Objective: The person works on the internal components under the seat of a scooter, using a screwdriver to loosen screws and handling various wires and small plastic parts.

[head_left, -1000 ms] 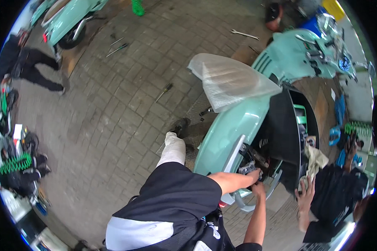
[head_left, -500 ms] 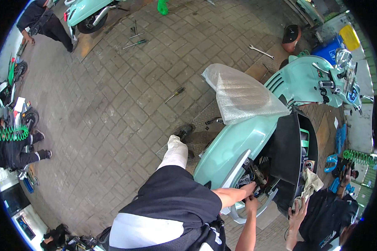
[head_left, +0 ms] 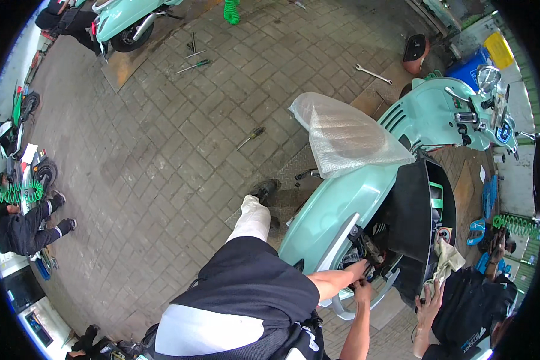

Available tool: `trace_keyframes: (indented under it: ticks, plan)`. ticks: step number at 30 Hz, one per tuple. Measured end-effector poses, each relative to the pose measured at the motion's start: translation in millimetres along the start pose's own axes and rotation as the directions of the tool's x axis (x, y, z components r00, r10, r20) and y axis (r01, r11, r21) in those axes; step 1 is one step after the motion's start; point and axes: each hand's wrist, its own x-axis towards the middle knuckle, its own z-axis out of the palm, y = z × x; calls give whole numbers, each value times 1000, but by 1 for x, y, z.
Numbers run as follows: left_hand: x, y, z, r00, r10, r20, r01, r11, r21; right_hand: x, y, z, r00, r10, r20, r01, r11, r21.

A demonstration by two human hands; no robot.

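A mint-green scooter [head_left: 349,201] stands before me, its rear compartment exposed. My left hand [head_left: 356,270] reaches into the opening at the tail, fingers bent in among dark mechanical parts [head_left: 373,251]. Just below it, my right hand [head_left: 362,292] is closed near the same spot, its fingertips almost meeting the left ones. Whatever they grip is too small and too covered to name. A curved pale-green grab rail [head_left: 385,289] runs beside my right hand. Right of the parts, a black storage bucket [head_left: 409,219] is raised out of the body.
At right, a co-worker's hand [head_left: 428,305] presses a beige cloth [head_left: 449,261] to the bucket. Bubble wrap [head_left: 354,138] covers the scooter's middle. A screwdriver [head_left: 251,138] and a wrench [head_left: 374,74] lie on the paving. Another scooter [head_left: 126,21] stands far left; a person [head_left: 27,227] crouches at left.
My hands stay at nearly the same place in the tail opening. The person at far left top has moved toward the other scooter, and the crouching person at left has shifted posture.
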Motion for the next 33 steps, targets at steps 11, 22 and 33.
trace_keyframes:
  ticks: [11, 22, 33]
  plan:
    - [-3, -7, -7, 999, 31, -17, -32, 997, -75, 20, 45, 7, 996, 23, 90, -17, 998, -65]
    - [-7, -1, -6, 1000, -16, 18, 16, 999, 44, 6, 57, -23, 999, 49, -13, -48, 997, 60]
    - [-13, -17, -8, 994, -4, -107, -12, 989, -150, -28, 17, -3, 969, -239, -58, 191, 881, -433]
